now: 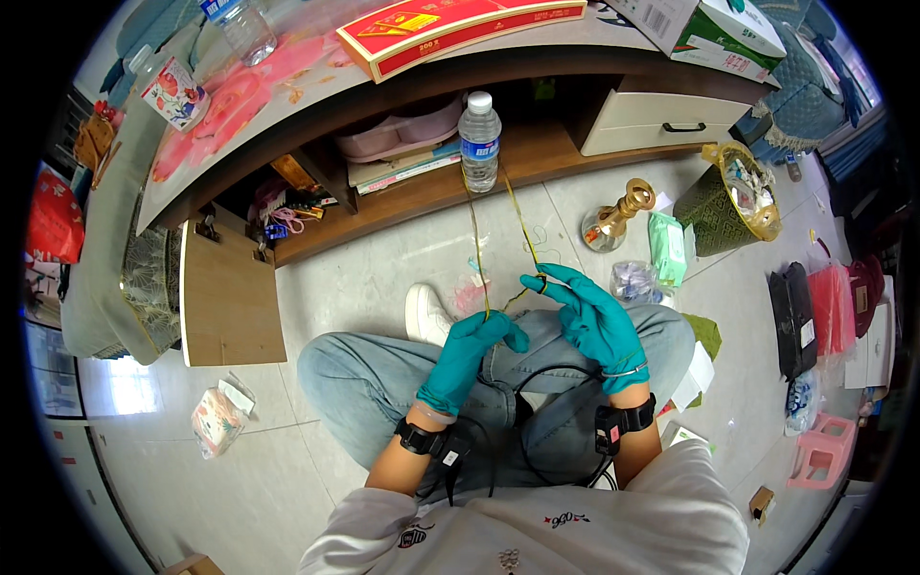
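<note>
A thin yellow-and-dark cord (517, 213) stretches in two strands from a clear water bottle (479, 153) to my hands. It appears to loop behind the bottle, where I cannot see it. The bottle stands upright on the cabinet's low shelf, with a white cap and blue label. My left hand (472, 350), in a teal glove, pinches the left strand. My right hand (589, 321), gloved alike, holds the other strand, which passes round its fingers near the tips. A short stretch of cord also runs between the two hands, above my lap.
The cabinet's hinged door (233, 302) hangs open at the left. On the tiled floor to the right stand a gold vase-like piece (618, 218), a green pack of wipes (667, 249) and a lined bin (714, 211). A red box (450, 34) lies on the cabinet top.
</note>
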Tool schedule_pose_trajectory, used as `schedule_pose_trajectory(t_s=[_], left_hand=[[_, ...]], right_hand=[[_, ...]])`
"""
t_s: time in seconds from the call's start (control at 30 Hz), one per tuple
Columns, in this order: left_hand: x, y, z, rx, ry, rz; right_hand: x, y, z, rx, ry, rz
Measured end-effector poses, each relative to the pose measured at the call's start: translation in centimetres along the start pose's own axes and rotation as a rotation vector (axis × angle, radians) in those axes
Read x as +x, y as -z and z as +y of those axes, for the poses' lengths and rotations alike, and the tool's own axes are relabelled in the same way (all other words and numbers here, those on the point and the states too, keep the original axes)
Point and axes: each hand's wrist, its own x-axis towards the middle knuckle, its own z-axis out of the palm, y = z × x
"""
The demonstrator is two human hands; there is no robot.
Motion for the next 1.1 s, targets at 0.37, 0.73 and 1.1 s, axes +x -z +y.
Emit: schedule_pose_trajectory(t_s=[0.37, 0.73, 1.1], left_hand=[[2.5, 0.6, -1.4, 0.182, -0.14, -0.043], [2.3, 1.1, -0.1, -0.127, -0.064, 0.136], [0.5, 1.0, 0.5, -0.032, -0.104, 0.104]], right_hand=[[-0.2, -1.0, 1.6, -0.095, 0.01, 0.113], [-2.0, 0.2, -1.5, -0.521, 0.11, 0.235], [-1.4, 2.8, -1.4, -0.676, 0.338, 0.54]])
